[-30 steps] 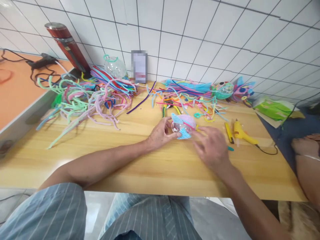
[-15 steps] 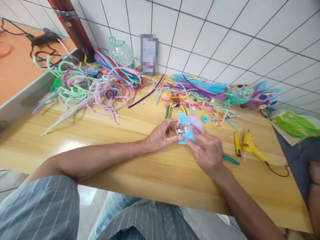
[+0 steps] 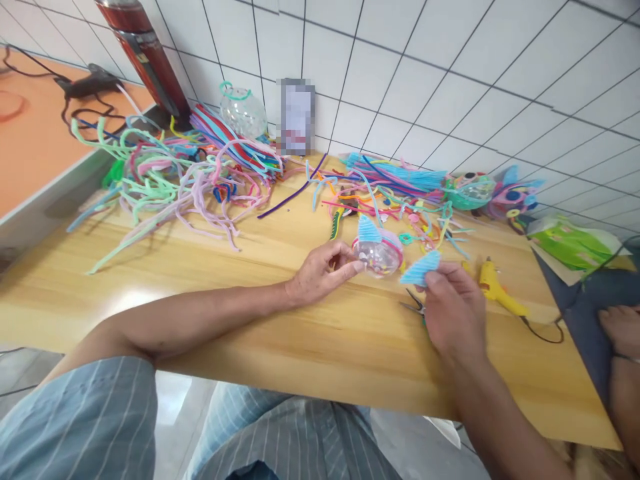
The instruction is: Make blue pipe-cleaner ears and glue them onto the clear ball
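- Left hand [image 3: 323, 270] pinches the clear ball [image 3: 379, 255] on the counter [image 3: 250, 313].
- Right hand [image 3: 453, 310] grips a blue fin [image 3: 421, 268], just right of it.
- Pliers [image 3: 413, 307] and yellow glue gun [image 3: 493, 287] lie near; pipe cleaners [image 3: 175, 183] crowd the far side.

light-blue ribbed fin [image 3: 420, 268]; clear ball [image 3: 379, 253] with pink and blue trim; yellow glue gun [image 3: 493, 283]; honey-coloured wood tabletop [image 3: 280, 333]; white tiles [image 3: 450, 80] with dark grout; blue striped sleeve [image 3: 80, 420].
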`<action>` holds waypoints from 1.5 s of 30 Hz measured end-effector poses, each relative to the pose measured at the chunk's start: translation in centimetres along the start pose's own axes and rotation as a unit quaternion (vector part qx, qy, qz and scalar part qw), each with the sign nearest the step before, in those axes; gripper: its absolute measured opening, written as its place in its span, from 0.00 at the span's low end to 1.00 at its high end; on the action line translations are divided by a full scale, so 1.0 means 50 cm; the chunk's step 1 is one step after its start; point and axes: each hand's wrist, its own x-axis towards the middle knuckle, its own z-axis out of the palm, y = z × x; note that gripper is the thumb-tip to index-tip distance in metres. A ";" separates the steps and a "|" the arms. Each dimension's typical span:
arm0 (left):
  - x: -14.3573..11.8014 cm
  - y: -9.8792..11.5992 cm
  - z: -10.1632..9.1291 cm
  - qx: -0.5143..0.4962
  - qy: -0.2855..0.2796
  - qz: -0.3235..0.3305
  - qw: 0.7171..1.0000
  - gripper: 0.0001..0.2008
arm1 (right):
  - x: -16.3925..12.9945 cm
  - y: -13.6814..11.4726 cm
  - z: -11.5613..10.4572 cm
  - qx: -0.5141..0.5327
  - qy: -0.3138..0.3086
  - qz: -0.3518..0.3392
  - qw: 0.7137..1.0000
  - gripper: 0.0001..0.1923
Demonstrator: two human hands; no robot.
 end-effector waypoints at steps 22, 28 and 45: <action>-0.064 0.126 0.042 -0.237 -0.267 -0.028 0.934 0.36 | -0.160 -0.094 0.021 0.007 -0.089 -0.037 0.995 0.17; -0.040 0.103 0.034 -0.359 -0.330 -0.157 0.859 0.35 | -0.118 -0.081 0.024 0.004 -0.201 0.031 0.979 0.24; 0.002 -0.024 0.004 -0.041 0.046 -0.069 0.996 0.24 | 0.094 -0.051 0.009 -0.127 -0.047 -0.070 0.988 0.15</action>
